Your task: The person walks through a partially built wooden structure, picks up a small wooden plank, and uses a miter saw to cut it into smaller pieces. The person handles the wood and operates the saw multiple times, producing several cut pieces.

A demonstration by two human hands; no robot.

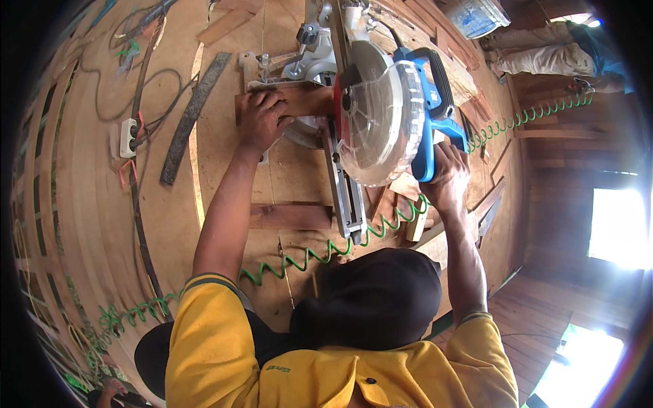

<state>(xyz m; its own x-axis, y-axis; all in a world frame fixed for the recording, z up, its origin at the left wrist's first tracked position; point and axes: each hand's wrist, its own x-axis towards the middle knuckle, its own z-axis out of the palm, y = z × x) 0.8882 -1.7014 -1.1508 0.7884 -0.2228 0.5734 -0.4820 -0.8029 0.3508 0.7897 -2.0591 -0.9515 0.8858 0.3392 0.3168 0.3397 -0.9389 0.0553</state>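
A mitre saw (381, 119) with a clear blade guard and blue body stands in front of me on the floor. My right hand (447, 173) is closed around its blue handle (427, 153). A short reddish wooden board (307, 102) lies across the saw's base, one end beside the blade. My left hand (264, 121) grips the other end of that board, fingers bent over its top. Whether the blade touches the board is hidden by the guard. Below the saw, another reddish board (292, 217) lies on the floor, apart from both hands.
A green coiled hose (292, 266) crosses the floor near my knees. Wood offcuts (408, 187) lie around the saw. At left are a dark strip (196, 119), a white power strip (128, 138) and cables. Far right, another person's legs (544, 60) show near a bucket (476, 17).
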